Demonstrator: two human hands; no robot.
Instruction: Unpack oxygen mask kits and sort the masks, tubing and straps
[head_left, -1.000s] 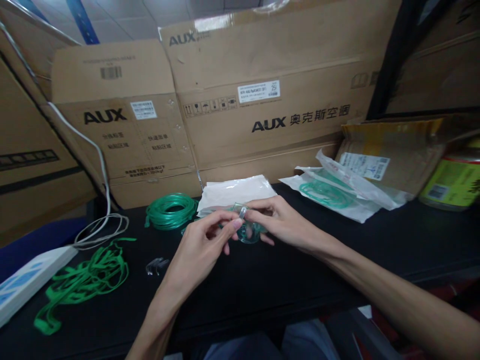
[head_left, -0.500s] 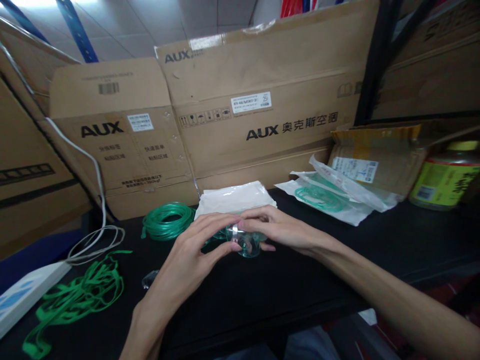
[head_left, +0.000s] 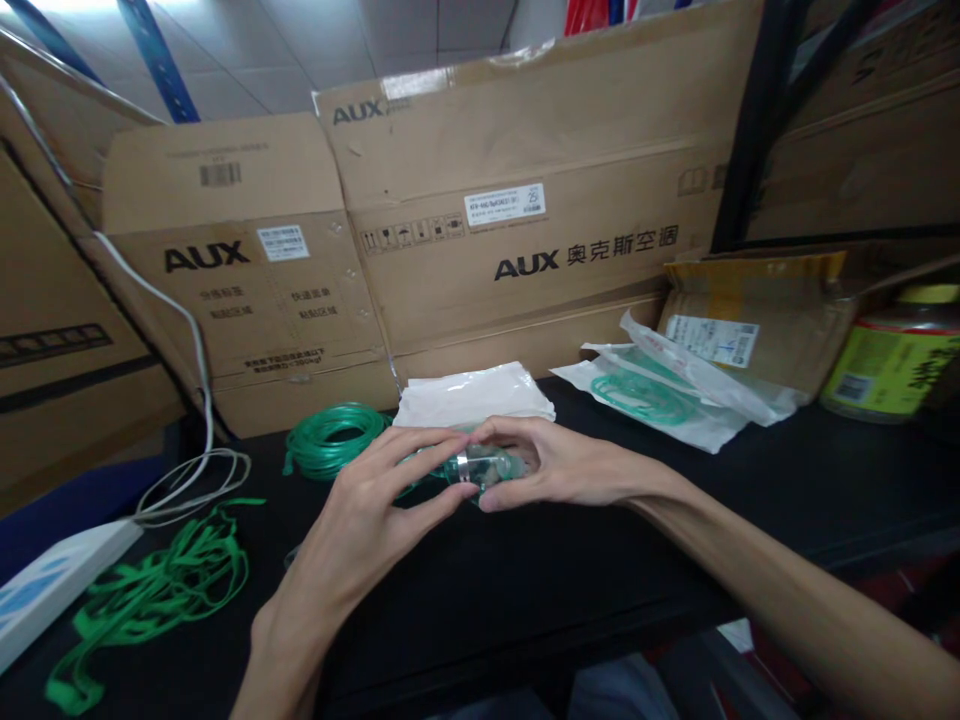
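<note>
Between my hands is a clear green oxygen mask point(head_left: 489, 468) with a shiny metal nose strip. My left hand point(head_left: 390, 490) grips its left side, thumb below and fingers above. On the opposite side, my right hand point(head_left: 551, 462) curls round the mask, its thumb along the lower edge. Fingers cover parts of the mask. A coil of green tubing point(head_left: 337, 440) lies behind my left hand, and some tubing shows just behind the mask. White packaging point(head_left: 472, 395) rests beyond my fingertips.
Green elastic straps point(head_left: 169, 575) lie tangled at left beside a white power strip point(head_left: 64, 585) and cable. Opened white pouches with green tubing point(head_left: 645, 395), a small carton point(head_left: 750, 310) and a yellow-labelled jar point(head_left: 892, 355) stand at right. Large cardboard boxes point(head_left: 585, 210) line the back.
My right hand has shifted from the mask's top to its right side, with the thumb now at the lower edge. The mask has turned slightly. My left hand keeps its grip.
</note>
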